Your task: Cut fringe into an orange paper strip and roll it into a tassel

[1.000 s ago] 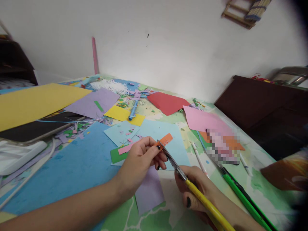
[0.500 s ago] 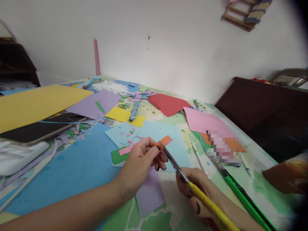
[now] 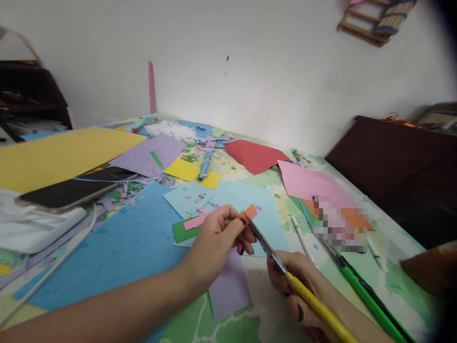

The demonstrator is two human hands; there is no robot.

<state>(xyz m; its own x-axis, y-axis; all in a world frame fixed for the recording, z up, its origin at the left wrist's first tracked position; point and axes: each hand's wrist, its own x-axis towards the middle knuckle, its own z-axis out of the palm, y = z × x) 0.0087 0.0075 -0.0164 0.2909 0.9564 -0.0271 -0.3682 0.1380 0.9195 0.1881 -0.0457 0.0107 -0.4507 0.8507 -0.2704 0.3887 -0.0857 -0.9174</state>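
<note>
Pinched between the thumb and fingers of my left hand is a small orange paper strip with a row of fine slits along one edge. My right hand grips scissors with yellow handles. Their metal blades reach up to the strip beside my left fingertips. Under my hands lie a light blue sheet, a green piece with a pink strip on it, and a lilac piece.
A green-handled cutter and a white pen lie to the right. A phone and white tray sit left. Red, pink and yellow sheets, plus paper scraps, cover the back.
The view has shifted slightly, so the scene sits a little further right. My hands keep the same hold, with the scissor blades still at the orange strip.
</note>
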